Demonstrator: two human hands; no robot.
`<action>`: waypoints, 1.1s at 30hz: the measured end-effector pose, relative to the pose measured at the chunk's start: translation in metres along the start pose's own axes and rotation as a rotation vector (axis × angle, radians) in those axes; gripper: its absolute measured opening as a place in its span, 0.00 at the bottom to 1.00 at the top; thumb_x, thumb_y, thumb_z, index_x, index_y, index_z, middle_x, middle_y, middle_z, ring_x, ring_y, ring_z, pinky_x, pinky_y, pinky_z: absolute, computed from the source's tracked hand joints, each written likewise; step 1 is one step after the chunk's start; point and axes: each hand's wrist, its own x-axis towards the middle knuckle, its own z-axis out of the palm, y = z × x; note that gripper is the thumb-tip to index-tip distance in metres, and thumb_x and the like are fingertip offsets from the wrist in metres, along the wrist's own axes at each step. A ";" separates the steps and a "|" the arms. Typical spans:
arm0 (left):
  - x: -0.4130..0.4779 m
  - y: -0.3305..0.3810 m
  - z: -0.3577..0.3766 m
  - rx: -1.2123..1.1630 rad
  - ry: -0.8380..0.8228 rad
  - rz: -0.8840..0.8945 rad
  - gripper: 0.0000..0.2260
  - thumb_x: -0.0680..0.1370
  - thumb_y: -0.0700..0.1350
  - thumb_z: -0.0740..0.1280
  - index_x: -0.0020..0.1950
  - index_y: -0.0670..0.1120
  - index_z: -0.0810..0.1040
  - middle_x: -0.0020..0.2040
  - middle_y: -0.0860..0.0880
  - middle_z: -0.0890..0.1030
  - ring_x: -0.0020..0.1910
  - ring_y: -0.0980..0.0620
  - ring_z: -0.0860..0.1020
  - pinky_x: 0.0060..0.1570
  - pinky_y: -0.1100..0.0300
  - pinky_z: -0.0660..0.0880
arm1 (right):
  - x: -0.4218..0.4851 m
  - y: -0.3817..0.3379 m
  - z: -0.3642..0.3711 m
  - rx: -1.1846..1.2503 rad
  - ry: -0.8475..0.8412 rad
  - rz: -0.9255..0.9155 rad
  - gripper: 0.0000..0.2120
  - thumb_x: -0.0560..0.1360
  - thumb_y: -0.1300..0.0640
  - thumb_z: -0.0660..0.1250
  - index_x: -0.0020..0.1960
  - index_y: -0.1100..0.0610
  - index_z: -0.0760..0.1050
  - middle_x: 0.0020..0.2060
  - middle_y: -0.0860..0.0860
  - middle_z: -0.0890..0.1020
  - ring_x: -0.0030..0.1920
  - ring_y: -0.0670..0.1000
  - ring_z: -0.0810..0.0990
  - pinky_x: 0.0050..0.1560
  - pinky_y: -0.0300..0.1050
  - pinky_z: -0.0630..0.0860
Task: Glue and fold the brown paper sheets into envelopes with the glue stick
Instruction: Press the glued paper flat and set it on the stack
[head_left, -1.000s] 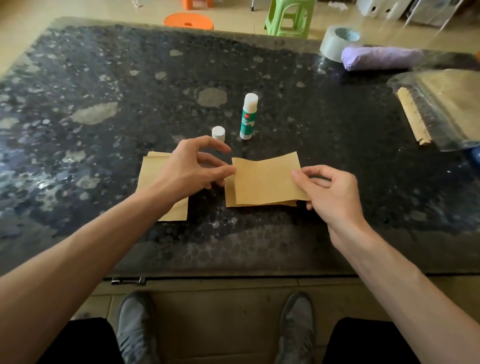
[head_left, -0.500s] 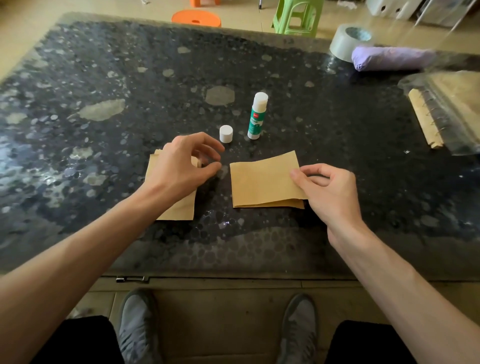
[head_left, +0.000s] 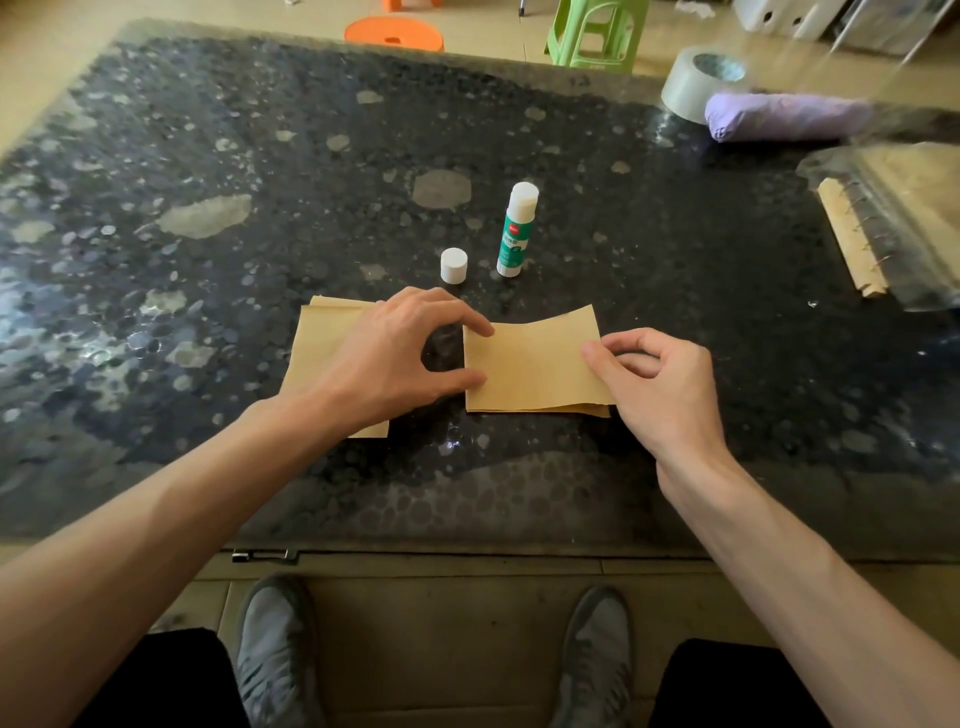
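The left hand (head_left: 395, 358) has come back across from the stack of brown sheets (head_left: 322, 353), where it hovered half a second ago, and now brackets the left edge of the folded sheet (head_left: 530, 369), forefinger on the far corner and thumb on the near one, spread apart and pressing rather than pinching. The right hand (head_left: 654, 384) has not let go: thumb over curled fingers, it nips the sheet's right edge, and the camera has crept a little closer. Held at both ends, the paper lies flat on the dark speckled desk (head_left: 208, 156) directly in front of the person, its far edge bowing up slightly and a lower layer peeping out along the near edge (a sign, it seems, that the layers are not yet squared). The two-ended hold looks meant to line up the layers and keep them from sliding before the crease or seam is pressed down. The glue stick (head_left: 517, 228) stands upright and uncapped just beyond the sheet, its cap (head_left: 453, 265) beside it, both probably left within easy reach for the next glued edge. The stack waits partly under the left wrist, close enough to draw from.
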 end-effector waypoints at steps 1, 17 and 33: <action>0.000 0.001 0.000 0.003 0.000 0.001 0.19 0.72 0.58 0.75 0.62 0.57 0.81 0.61 0.57 0.80 0.65 0.54 0.74 0.67 0.49 0.71 | 0.000 0.000 0.000 0.002 -0.001 -0.003 0.04 0.78 0.48 0.75 0.51 0.47 0.83 0.40 0.40 0.86 0.47 0.40 0.84 0.47 0.39 0.80; 0.003 -0.002 0.006 0.032 -0.012 0.022 0.21 0.71 0.59 0.78 0.62 0.60 0.81 0.66 0.58 0.78 0.67 0.54 0.73 0.68 0.44 0.70 | 0.000 0.005 -0.002 -0.015 0.034 -0.048 0.06 0.78 0.50 0.75 0.53 0.50 0.84 0.44 0.42 0.85 0.45 0.38 0.83 0.42 0.32 0.77; 0.004 -0.003 0.006 0.019 -0.022 0.013 0.21 0.71 0.61 0.77 0.63 0.60 0.81 0.67 0.58 0.77 0.68 0.54 0.72 0.70 0.44 0.69 | 0.000 0.005 -0.001 -0.056 0.048 -0.069 0.07 0.78 0.50 0.75 0.54 0.50 0.84 0.46 0.42 0.84 0.48 0.42 0.82 0.52 0.42 0.83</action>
